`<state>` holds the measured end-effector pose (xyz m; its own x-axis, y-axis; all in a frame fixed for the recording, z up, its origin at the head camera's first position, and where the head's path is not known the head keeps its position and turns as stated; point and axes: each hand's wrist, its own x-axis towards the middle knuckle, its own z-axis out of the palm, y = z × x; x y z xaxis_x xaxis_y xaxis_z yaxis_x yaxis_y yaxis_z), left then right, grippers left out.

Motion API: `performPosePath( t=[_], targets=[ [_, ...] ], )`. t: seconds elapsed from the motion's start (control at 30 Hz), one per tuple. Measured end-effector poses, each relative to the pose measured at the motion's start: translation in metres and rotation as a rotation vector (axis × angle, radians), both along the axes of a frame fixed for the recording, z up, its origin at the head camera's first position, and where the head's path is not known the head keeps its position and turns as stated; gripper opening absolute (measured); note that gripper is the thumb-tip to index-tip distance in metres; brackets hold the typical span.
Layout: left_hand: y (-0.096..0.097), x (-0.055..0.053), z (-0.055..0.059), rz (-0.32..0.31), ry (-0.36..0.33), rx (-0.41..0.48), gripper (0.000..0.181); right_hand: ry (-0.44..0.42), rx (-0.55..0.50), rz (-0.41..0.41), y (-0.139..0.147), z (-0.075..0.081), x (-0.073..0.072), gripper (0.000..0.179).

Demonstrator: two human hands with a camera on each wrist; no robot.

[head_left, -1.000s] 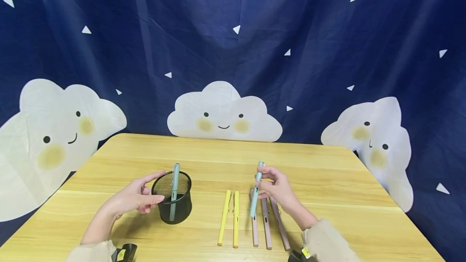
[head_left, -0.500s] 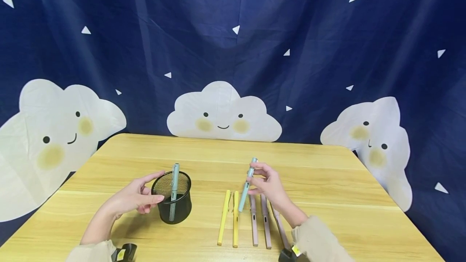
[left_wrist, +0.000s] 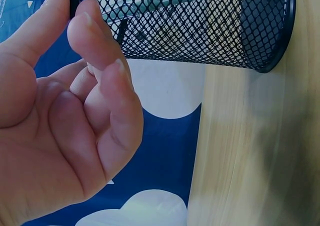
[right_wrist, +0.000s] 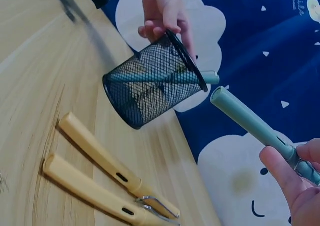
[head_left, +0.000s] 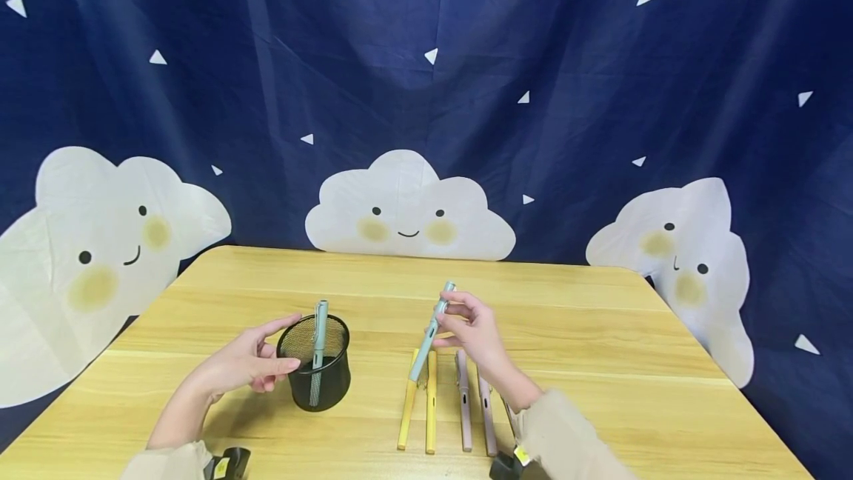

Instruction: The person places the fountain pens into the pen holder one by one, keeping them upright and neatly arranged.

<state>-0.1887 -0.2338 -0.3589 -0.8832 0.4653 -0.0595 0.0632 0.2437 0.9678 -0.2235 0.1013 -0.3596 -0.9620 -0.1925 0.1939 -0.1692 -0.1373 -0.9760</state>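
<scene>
My left hand (head_left: 246,360) holds the black mesh pen holder (head_left: 335,385) by its rim, thumb at the near side and forefinger farther back. The holder stands upright on the table. Inside it leans a light blue-green pen (head_left: 320,328), its capped end above the rim. My right hand (head_left: 472,332) pinches a second blue-green pen (head_left: 429,343) near its clip. This pen is tilted in the air, lower end toward the holder, over two yellow pens. In the right wrist view the held pen (right_wrist: 245,115) is apart from the holder (right_wrist: 150,86).
Two yellow pens (head_left: 431,417) lie side by side on the wooden table (head_left: 566,302). To their right lie three pale purple pens (head_left: 465,413), one mostly hidden by my right arm. A dark blue curtain (head_left: 566,43) with smiling clouds hangs behind the table.
My right hand has moved left with its pen, from above the purple pens to above the yellow ones, and the pen has tilted more. My left hand and the holder have stayed still.
</scene>
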Motion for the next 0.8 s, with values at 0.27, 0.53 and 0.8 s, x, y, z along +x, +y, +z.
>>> performPosePath(
  t=[0.27, 0.53, 0.8],
  targets=[
    [0.000, 0.000, 0.000, -0.007, 0.000, 0.005, 0.078, -0.008, -0.021, 0.010, -0.012, 0.001, 0.000, 0.038],
    [-0.001, -0.001, -0.001, -0.011, -0.005, 0.013, 0.076, 0.001, -0.018, 0.037, -0.021, 0.002, 0.002, 0.042],
    [0.000, 0.000, -0.001, -0.007, -0.012, 0.014, 0.077, 0.026, -0.062, 0.084, -0.031, 0.003, 0.005, 0.044]
  ],
)
